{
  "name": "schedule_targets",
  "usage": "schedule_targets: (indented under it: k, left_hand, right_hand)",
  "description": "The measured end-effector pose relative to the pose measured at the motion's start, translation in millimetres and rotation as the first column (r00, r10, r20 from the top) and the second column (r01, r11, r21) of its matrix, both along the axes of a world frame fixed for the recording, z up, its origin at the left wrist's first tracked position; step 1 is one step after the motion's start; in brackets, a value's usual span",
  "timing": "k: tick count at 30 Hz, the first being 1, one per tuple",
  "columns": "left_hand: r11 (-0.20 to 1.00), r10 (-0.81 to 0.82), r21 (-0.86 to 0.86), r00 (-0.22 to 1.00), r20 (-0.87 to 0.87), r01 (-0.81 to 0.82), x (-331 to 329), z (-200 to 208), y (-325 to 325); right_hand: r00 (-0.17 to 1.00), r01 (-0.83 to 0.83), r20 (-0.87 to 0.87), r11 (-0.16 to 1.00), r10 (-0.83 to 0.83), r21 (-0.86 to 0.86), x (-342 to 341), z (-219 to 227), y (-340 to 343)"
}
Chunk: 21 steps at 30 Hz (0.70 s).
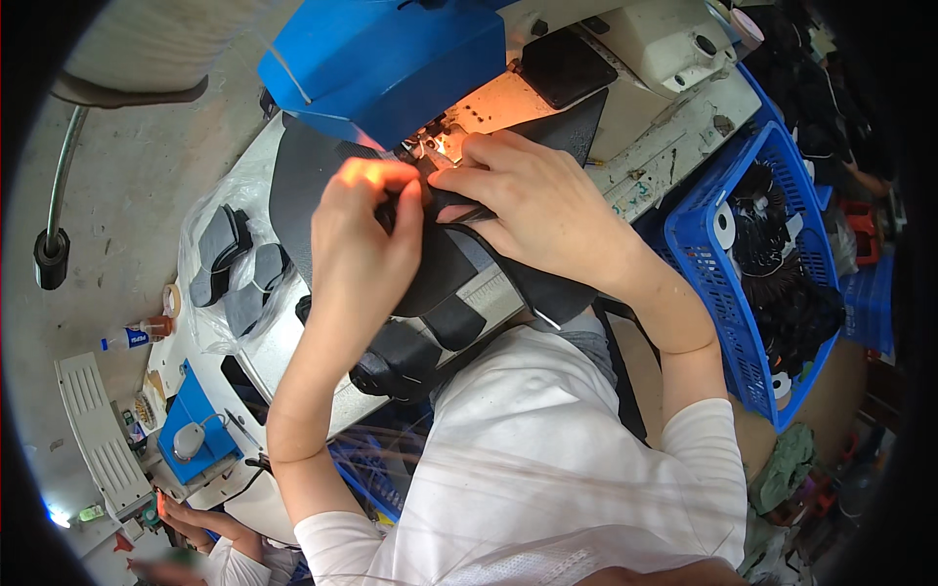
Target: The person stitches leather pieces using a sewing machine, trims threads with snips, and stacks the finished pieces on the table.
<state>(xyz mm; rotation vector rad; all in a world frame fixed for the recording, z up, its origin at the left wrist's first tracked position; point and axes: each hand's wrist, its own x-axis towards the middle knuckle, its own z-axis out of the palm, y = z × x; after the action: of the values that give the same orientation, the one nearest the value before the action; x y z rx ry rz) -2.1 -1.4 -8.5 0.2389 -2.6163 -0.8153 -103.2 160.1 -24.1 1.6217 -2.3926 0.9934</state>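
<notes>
A sewing machine with a blue head [391, 68] stands before me, its lit needle area [435, 146] glowing orange. Dark, leather-like material [440, 269] lies spread under my hands, close in front of that spot. My left hand [362, 239] is closed, thumb and fingertips pinched at the material just left of the needle area. Opposite it, my right hand [547, 205] has its fingers bent and pressed together on a folded edge of the same material. The fingertips hide the exact spot they grip.
Left of the machine, black padded pieces [227, 239] lie on clear plastic; more black pieces [401, 361] rest at the table's near edge. At right stands a blue basket [689, 259] holding black items and white rolls. A bottle [137, 334] lies at far left. Another person [230, 547] sits lower left.
</notes>
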Motion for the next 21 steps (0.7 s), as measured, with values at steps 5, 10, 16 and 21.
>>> schedule_targets:
  k: [5, 10, 16, 21]
  left_hand:
    - [0.904, 0.191, 0.395, 0.981, -0.031, -0.163, -28, -9, -19]
    - [0.763, 0.112, 0.646, 0.990, -0.083, -0.032, -26, -9, -23]
    - [0.939, 0.077, 0.341, 0.993, -0.086, -0.043, 3, -6, -8]
    - [0.969, 0.010, -0.245, 1.000, -0.020, -0.014, 12, -10, 9]
  right_hand:
    - [0.998, 0.008, -0.056, 0.996, -0.002, 0.091, -4, 3, 0]
    - [0.993, 0.009, -0.120, 0.991, 0.007, 0.134, -10, 3, 0]
    - [0.989, -0.026, -0.135, 0.979, 0.055, 0.203, -18, 3, -6]
    - [0.984, -0.014, -0.166, 0.967, 0.059, 0.256, -23, 5, -13]
